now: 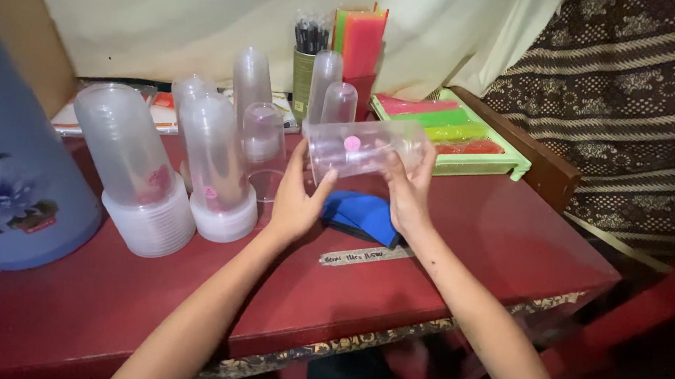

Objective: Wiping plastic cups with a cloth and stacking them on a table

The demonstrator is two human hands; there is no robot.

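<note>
Holding a clear plastic cup (365,147) sideways above the red table (506,239), in the upper middle of the frame, with a small pink sticker (352,143) showing on its wall. Left hand (296,201) gripping the cup's left end, thumb up along the wall, fingers partly curled round behind it. Right hand (409,192) clasping the right end, fingers wrapped over the top, thumb underneath.

Lying directly below the cup, between the two wrists, a blue cloth (363,214), with a strip of pale tape (365,255) just in front of it on the tabletop.

Crowding the left half: stacks of upturned clear cups (214,158), the nearest standing just beside the left hand, a single loose cup (264,142) leaning behind it. Filling the far left edge, a large blue flowered flask (10,185). Standing at upper centre behind the cup, a tin of dark straws (308,55) and bright orange and green packets (360,39). Sitting at upper right, a green tray (520,163) with pink, green and red rows.

Running across the lower frame, the table's near edge with its patterned trim; dropping away at right, the table's corner. Staying bare: the red surface to the right of the right forearm and in front of both arms.
</note>
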